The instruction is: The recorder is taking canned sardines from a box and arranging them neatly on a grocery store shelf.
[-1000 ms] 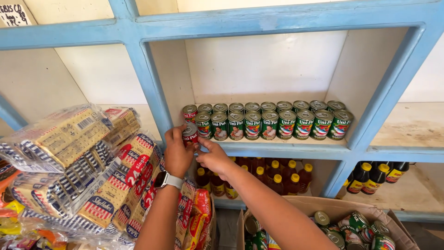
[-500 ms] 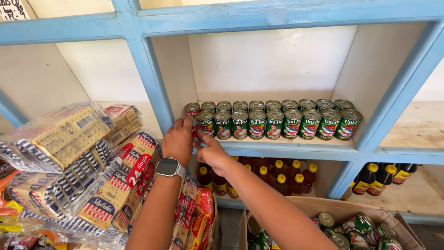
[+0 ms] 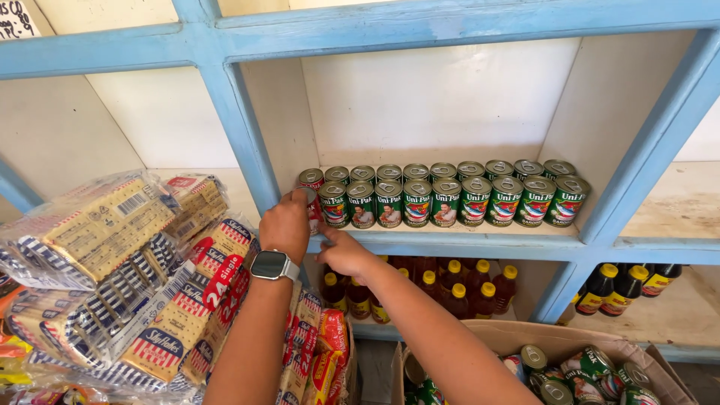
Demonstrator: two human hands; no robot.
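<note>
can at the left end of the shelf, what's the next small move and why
Probably slide the can fully into line with the front row of cans and let go. The left hand grips it at the row's left end, by the blue post; the right hand rests at the shelf edge.

Bright, even daylight fills the blue-framed shelf (image 3: 465, 244), with the white back wall (image 3: 435, 97) close to washed out and only soft shadows gathering under the boards and in the lower compartment of dark bottles (image 3: 450, 289). Glare glints off the clear plastic of the cracker packs (image 3: 112, 247) and the can lids (image 3: 442, 184). Focus is sharp at centre, while the wide lens bows the uprights outward at the edges.
</note>
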